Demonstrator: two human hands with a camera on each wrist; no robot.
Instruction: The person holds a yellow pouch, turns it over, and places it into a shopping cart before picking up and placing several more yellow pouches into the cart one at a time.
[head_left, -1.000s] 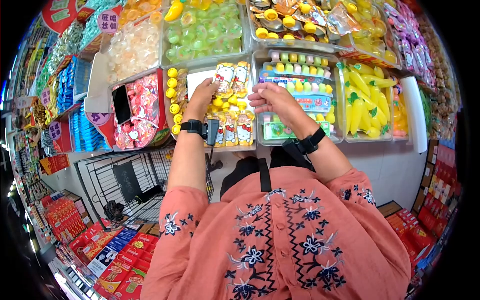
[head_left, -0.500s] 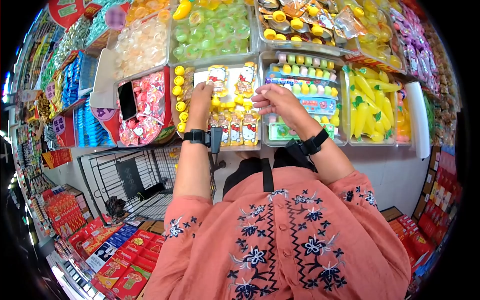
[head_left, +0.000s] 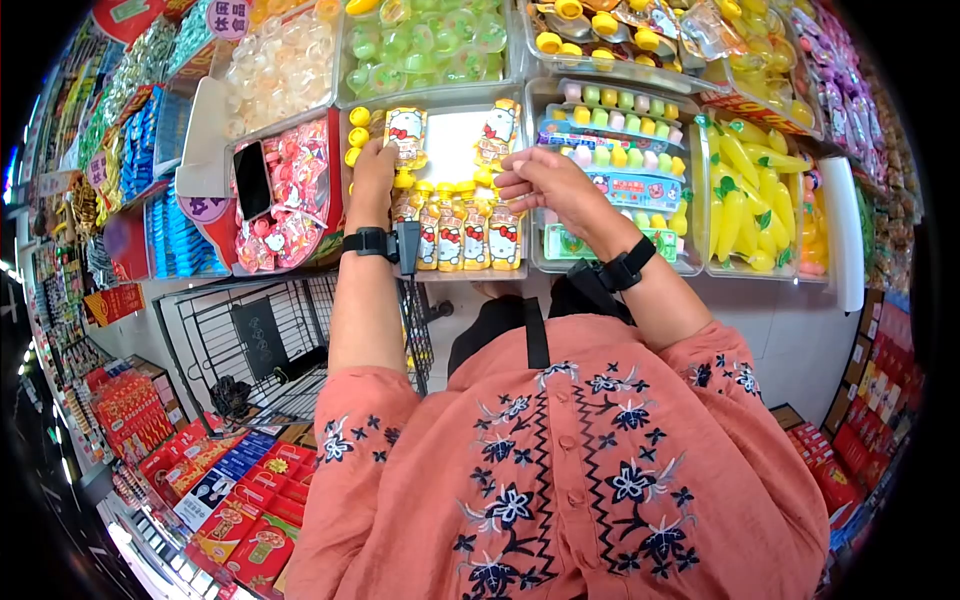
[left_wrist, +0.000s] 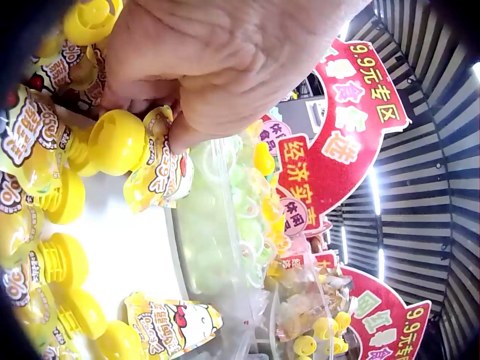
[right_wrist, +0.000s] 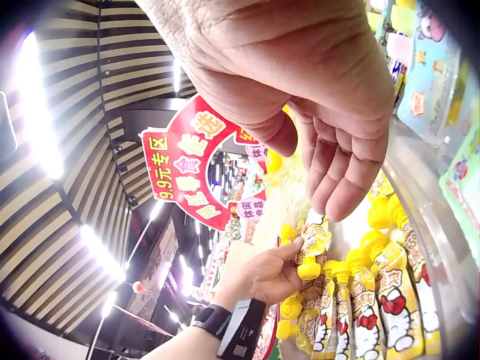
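My left hand (head_left: pixel 374 182) pinches a yellow spouted pouch (head_left: pixel 408 138) with a white cartoon cat on it, at the left of a white-bottomed bin (head_left: pixel 455 140). In the left wrist view that pouch (left_wrist: pixel 157 178) sits between thumb and fingers, its cap by the fingertips. Over the bin's right edge hovers my right hand (head_left: pixel 562 188), fingers loosely extended, holding nothing. Close to its fingertips lies a second pouch (head_left: pixel 497 132) at the bin's upper right. Along the near side stands a row of several like pouches (head_left: pixel 450 240), yellow caps pointing away from me.
To the right is a bin of pastel candy packs (head_left: pixel 610 190), then yellow fruit-shaped packs (head_left: pixel 735 195). Green jelly cups (head_left: pixel 425 50) fill the bin behind. A phone (head_left: pixel 252 180) lies on pink packets (head_left: pixel 285 215) at left. Below stands a black wire cart (head_left: pixel 290 335).
My left hand has moved left with its pouch, away from the pouch at the upper right, widening the gap between them. The right hand has stayed nearly in place.
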